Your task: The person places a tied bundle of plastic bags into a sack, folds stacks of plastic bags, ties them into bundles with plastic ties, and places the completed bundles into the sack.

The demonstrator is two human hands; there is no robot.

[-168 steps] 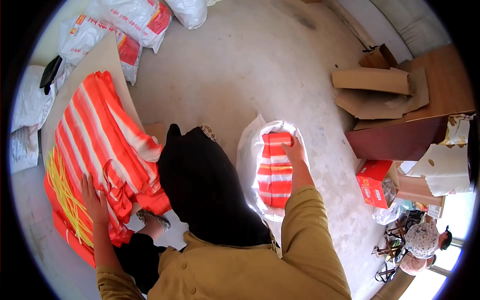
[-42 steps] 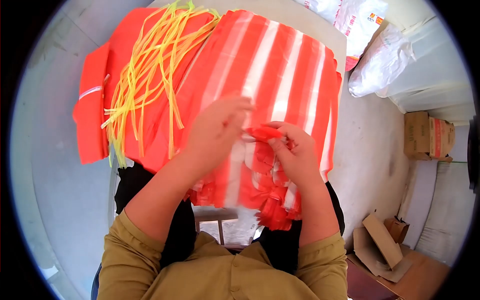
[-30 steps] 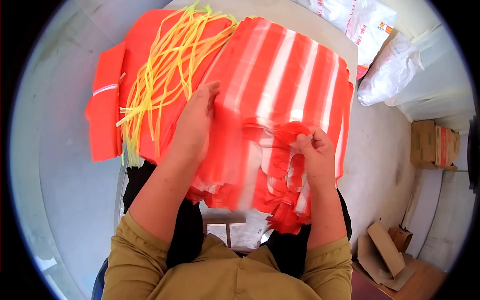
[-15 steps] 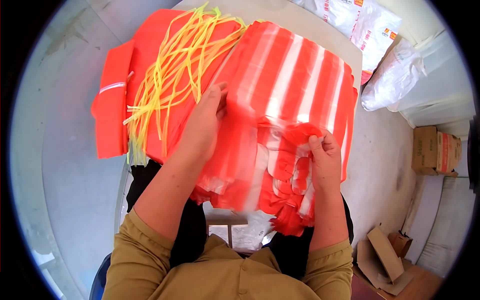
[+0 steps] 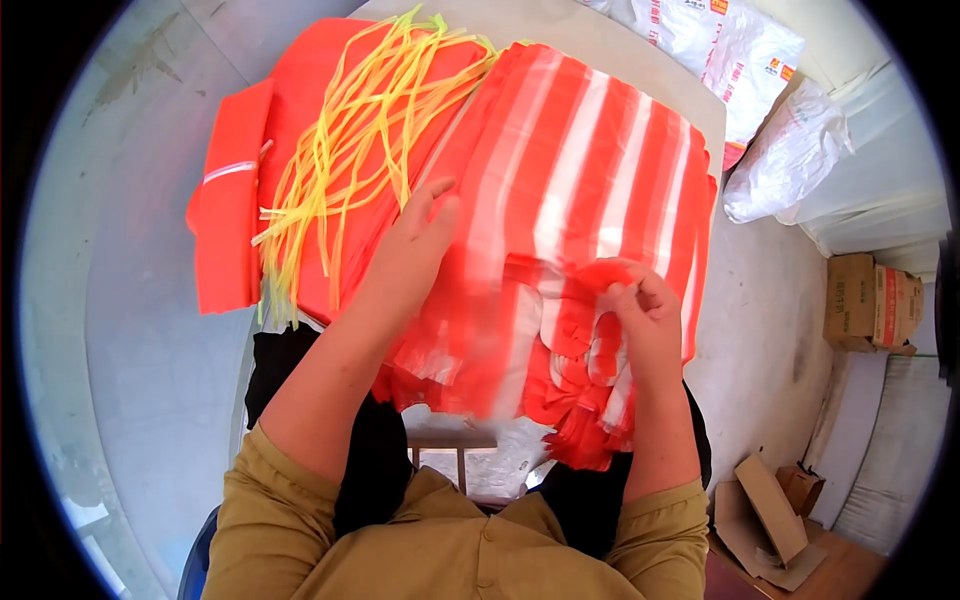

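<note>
A red flap point(image 5: 603, 272) at the near side of the striped pile point(image 5: 610, 165) is pinched between the thumb and fingers of the right hand point(image 5: 645, 303). The left hand point(image 5: 412, 247) is held well apart from the right, over the left side of the same pile, with its thumb and fingers parted. Whether the top sheet is touched by it cannot be told for certain, as the plastic beneath is blurred.

The striped pile, banded in red and white, is spread in front of the person on a pale table point(image 5: 655, 50). Rounded, overlapping folds point(image 5: 568, 338) are bunched just beside the right hand, and ragged red ends point(image 5: 582, 440) are hung over the near edge, above the person's lap.

To the left of the striped pile, a plain red stack point(image 5: 300, 75) is laid, and yellow strips point(image 5: 350, 150) are strewn loosely across it. At its outer side a folded red bundle point(image 5: 228, 245) is crossed by a white band point(image 5: 230, 171).

Beyond the table, printed white sacks point(image 5: 750, 85) are set on the floor point(image 5: 745, 320). At the far right a cardboard box point(image 5: 850, 302) is seen, and lower down an opened carton point(image 5: 765, 515) is rested on a brown surface point(image 5: 845, 555).
</note>
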